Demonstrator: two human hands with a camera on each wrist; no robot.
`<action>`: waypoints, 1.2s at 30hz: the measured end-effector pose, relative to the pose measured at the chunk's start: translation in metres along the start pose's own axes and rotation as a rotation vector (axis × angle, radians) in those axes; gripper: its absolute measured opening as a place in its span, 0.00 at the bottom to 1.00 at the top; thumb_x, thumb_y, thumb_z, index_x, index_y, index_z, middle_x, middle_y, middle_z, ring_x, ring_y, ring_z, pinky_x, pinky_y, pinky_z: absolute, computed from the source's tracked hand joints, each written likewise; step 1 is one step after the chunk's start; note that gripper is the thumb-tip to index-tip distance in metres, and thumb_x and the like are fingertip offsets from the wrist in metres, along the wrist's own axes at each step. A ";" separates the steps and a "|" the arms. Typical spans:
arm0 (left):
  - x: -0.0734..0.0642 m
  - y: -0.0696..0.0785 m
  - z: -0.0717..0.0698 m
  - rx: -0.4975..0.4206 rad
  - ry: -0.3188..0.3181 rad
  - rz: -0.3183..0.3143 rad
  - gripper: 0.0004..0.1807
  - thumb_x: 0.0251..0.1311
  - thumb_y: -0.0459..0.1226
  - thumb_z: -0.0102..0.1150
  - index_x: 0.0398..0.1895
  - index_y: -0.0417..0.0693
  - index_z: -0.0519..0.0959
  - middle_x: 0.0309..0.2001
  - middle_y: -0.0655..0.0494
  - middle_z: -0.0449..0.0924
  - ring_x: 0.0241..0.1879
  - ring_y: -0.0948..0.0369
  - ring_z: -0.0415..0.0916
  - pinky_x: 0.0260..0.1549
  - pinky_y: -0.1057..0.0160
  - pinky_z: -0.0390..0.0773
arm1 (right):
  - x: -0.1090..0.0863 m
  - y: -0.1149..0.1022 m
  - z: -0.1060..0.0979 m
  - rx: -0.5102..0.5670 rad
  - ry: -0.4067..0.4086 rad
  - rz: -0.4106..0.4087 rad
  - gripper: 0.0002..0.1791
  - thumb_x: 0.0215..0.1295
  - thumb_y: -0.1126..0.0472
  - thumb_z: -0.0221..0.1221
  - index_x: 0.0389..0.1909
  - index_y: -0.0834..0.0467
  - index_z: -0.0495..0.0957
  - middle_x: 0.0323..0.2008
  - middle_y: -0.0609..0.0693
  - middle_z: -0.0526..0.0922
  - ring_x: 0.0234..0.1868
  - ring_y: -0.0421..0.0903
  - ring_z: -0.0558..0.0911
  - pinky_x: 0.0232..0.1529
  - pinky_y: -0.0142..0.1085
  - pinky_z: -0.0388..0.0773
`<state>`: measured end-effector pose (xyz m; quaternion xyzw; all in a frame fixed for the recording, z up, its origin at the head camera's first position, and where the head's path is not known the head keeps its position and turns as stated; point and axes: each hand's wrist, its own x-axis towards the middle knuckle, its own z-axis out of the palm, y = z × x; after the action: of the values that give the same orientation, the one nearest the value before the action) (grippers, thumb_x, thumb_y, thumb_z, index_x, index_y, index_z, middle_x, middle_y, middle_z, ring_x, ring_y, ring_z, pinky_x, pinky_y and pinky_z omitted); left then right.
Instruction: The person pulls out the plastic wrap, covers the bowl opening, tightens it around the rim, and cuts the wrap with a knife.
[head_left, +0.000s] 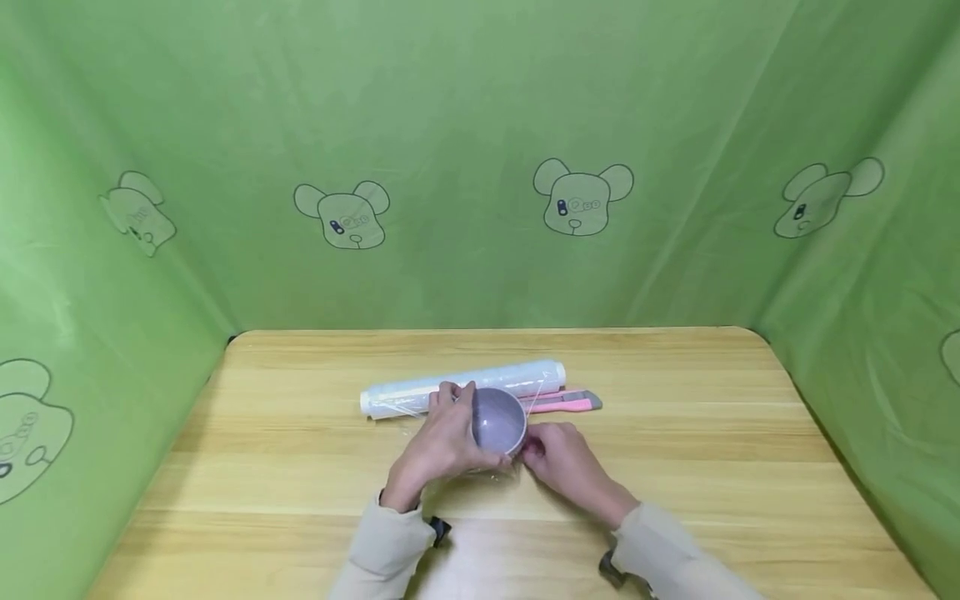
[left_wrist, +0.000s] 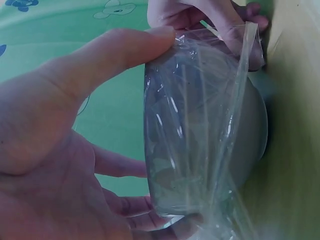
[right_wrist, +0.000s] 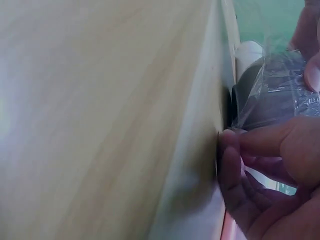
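Note:
A grey bowl point(head_left: 498, 422) stands on the table, with clear plastic wrap point(left_wrist: 190, 120) stretched over it and creased down its side. My left hand point(head_left: 444, 439) grips the bowl across its rim, thumb at the near edge and fingers at the far side. Beside the bowl's right side, low by the tabletop, my right hand point(head_left: 564, 463) pinches the edge of the wrap between thumb and forefinger. In the right wrist view the gathered film point(right_wrist: 255, 97) runs from the bowl down to those fingertips.
Behind the bowl lies a roll of plastic wrap point(head_left: 465, 386). A pink and grey utility knife point(head_left: 573, 402) lies to its right, partly hidden by the bowl. Green curtains point(head_left: 465, 283) with bear faces enclose the wooden table point(head_left: 300, 475) at the back and sides.

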<state>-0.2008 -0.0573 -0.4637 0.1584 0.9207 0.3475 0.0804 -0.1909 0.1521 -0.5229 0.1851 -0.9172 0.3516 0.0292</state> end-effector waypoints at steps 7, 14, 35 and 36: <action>-0.001 -0.005 -0.005 -0.071 -0.031 -0.044 0.66 0.37 0.47 0.86 0.79 0.37 0.57 0.68 0.34 0.60 0.60 0.43 0.66 0.48 0.45 0.83 | 0.008 0.001 0.003 0.498 -0.106 0.294 0.08 0.57 0.78 0.64 0.38 0.71 0.86 0.25 0.56 0.87 0.25 0.47 0.87 0.29 0.35 0.87; -0.002 -0.010 -0.011 -0.096 -0.050 -0.051 0.66 0.39 0.48 0.85 0.79 0.37 0.55 0.69 0.34 0.59 0.60 0.42 0.67 0.49 0.43 0.83 | 0.011 0.008 -0.002 1.031 -0.222 0.533 0.18 0.62 0.78 0.59 0.53 0.81 0.74 0.41 0.69 0.86 0.39 0.52 0.90 0.47 0.43 0.86; 0.001 0.001 -0.002 -0.061 -0.011 -0.058 0.67 0.33 0.50 0.88 0.77 0.37 0.60 0.66 0.37 0.62 0.59 0.45 0.66 0.50 0.45 0.82 | 0.002 -0.005 -0.055 0.225 -0.067 -0.059 0.36 0.55 0.73 0.72 0.67 0.66 0.72 0.59 0.60 0.79 0.55 0.58 0.82 0.50 0.44 0.86; 0.001 0.003 0.000 -0.043 -0.008 -0.056 0.68 0.33 0.51 0.88 0.77 0.36 0.59 0.67 0.36 0.61 0.60 0.45 0.65 0.52 0.45 0.81 | 0.003 -0.007 -0.055 0.207 -0.087 -0.080 0.40 0.54 0.73 0.73 0.70 0.66 0.69 0.63 0.61 0.76 0.58 0.60 0.80 0.53 0.46 0.84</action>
<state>-0.2008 -0.0552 -0.4617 0.1322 0.9169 0.3639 0.0973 -0.1953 0.1826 -0.4768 0.2387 -0.8684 0.4344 -0.0158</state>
